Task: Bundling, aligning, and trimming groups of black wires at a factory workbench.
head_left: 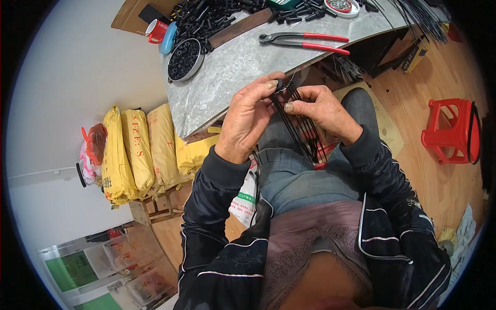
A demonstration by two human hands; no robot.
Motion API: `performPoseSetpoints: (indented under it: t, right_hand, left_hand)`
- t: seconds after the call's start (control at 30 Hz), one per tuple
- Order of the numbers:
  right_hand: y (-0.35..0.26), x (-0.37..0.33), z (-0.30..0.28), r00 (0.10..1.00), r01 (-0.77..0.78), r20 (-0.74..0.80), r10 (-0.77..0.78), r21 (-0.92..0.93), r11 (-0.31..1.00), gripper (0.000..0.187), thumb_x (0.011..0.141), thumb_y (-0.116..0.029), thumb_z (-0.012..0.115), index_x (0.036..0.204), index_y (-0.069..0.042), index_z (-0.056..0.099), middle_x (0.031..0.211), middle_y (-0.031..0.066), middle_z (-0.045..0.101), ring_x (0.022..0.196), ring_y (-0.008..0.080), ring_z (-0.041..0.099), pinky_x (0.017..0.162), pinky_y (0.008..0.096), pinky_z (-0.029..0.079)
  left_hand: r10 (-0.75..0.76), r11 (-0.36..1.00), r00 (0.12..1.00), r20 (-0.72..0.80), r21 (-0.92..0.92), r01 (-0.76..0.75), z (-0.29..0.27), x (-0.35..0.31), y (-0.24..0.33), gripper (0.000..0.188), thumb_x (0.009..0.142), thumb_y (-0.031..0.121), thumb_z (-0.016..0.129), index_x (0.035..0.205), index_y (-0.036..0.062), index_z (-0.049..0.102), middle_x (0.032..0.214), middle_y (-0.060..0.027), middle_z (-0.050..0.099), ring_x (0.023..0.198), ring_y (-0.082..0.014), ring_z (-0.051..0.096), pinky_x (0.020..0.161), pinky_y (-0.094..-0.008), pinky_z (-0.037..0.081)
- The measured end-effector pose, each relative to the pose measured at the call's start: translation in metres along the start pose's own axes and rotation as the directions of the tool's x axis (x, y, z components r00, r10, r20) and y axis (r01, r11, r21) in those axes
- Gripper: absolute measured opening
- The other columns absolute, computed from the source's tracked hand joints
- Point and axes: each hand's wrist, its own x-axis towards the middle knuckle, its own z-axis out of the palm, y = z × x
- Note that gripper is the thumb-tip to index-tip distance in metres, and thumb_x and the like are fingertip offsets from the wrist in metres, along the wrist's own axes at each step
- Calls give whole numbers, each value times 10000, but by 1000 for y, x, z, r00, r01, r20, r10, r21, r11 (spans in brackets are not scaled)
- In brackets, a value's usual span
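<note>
Just off the near edge of the desk (222,77), I see the left hand (247,107) pinched nearly closed on a black piece (280,85); the right hand (326,111), also pinching, holds thin black strands (307,132) below it, probably to steady them. Red-handled pliers (324,36) lie beyond; the desk edge limits forward reach.

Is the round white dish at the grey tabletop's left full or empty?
The dish looks full: small black pieces cover its inside, edge to edge.
</note>
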Motion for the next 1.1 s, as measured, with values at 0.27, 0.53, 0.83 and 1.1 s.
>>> performPoseSetpoints:
  t: [0.27,0.53,0.83,1.1]
  right_hand:
    - [2,-3,0,999,4,-37,-5,-17,1000,211,845,-184,703,776,6,643,657,5,588,599,62,523,564,231,425]
    - [2,-7,0,997,-49,-59,46,-51,998,132,865,-123,682,879,5,656,750,-5,614,669,64,552,616,229,459]
    - [0,-9,2,995,-41,-88,38,-30,999,136,868,-126,684,840,1,644,724,-6,610,650,65,544,590,227,446]
    - [-1,-10,6,997,4,-83,-6,-32,999,157,879,-141,680,826,-1,634,725,-2,604,651,64,533,590,224,438]
  left_hand:
    - [149,969,989,0,200,-146,2,0,-2,275,925,142,607,1148,-17,629,955,-55,671,849,-118,616,786,-250,470]
    - [226,906,974,-23,372,-201,4,-3,-16,266,943,175,614,1137,-5,640,964,-47,672,849,-97,607,751,-231,469]
    - [341,911,939,-36,261,-321,10,-5,-26,293,929,170,639,1178,16,624,949,-15,646,805,-68,550,728,-207,439]
    - [435,881,898,-60,234,-411,19,-9,-35,310,890,92,673,1182,7,616,1012,-14,615,911,-84,560,830,-220,454]
